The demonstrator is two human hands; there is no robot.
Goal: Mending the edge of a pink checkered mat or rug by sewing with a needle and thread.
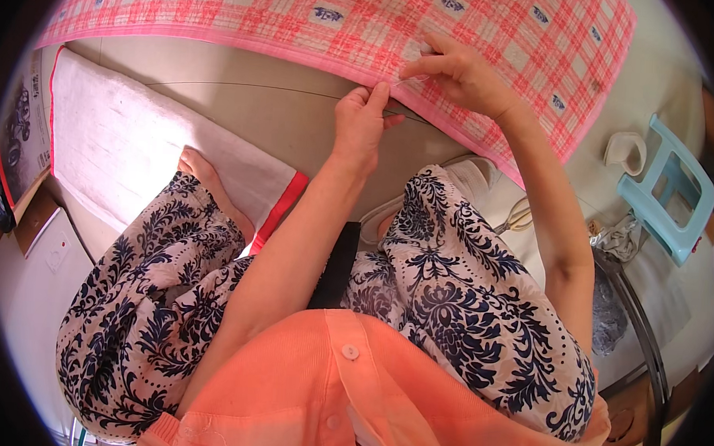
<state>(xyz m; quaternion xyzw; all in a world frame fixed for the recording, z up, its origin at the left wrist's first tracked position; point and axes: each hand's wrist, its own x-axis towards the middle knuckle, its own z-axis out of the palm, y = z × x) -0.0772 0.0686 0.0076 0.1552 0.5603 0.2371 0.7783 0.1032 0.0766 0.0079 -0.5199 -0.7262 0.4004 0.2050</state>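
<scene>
A pink-and-white plaid cloth (383, 30) with small dark blue motifs spreads across the top of the view. Its pink edging (251, 44) is pinched between the thumb and fingers of my left hand (361, 127). Just to the right, my right hand (459, 75) is over the cloth with its fingers bent. A fine white thread (412, 79) runs from the edging beside my left thumb to my right fingers. Something pale and shiny, possibly a thimble, shows at one right finger (427, 48). I cannot make out a needle.
A white mat (122, 117) with red borders lies under my bare left foot (206, 177). A light blue plastic stool (685, 231) rests on the right, near a whisk (517, 217) and crumpled plastic (619, 240). A printed box (23, 131) stands at left.
</scene>
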